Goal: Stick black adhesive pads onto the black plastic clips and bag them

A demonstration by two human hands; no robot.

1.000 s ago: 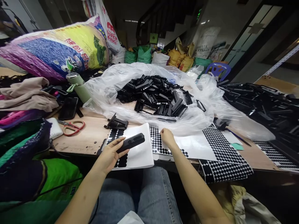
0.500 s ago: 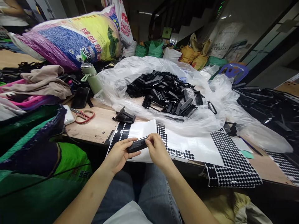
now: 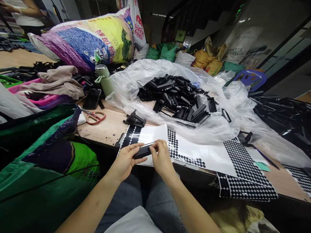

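A black ribbed plastic part (image 3: 143, 151) is held above my lap at the table's front edge. My left hand (image 3: 126, 159) grips its left end between thumb and fingers. At its right end, my right hand (image 3: 160, 157) pinches the part with thumb and forefinger. White sheets with round black stickers (image 3: 173, 144) lie just behind and to the right of my hands. Behind the sheets, a black bracket-like piece (image 3: 134, 119) rests on the table. Many black plastic parts (image 3: 177, 94) are heaped on clear plastic wrapping (image 3: 126, 87).
Red-handled scissors (image 3: 96, 118), a phone (image 3: 92, 98) and a green bottle (image 3: 105, 81) are at the left. A large printed sack (image 3: 85, 42) stands behind them. A green bag (image 3: 43, 187) hangs at lower left. More black parts (image 3: 286, 116) lie at right. A person (image 3: 26, 14) stands at far left.
The view has shifted left, so the table items appear farther right. My right hand's fingers have moved slightly on the black part; both hands still hold it.
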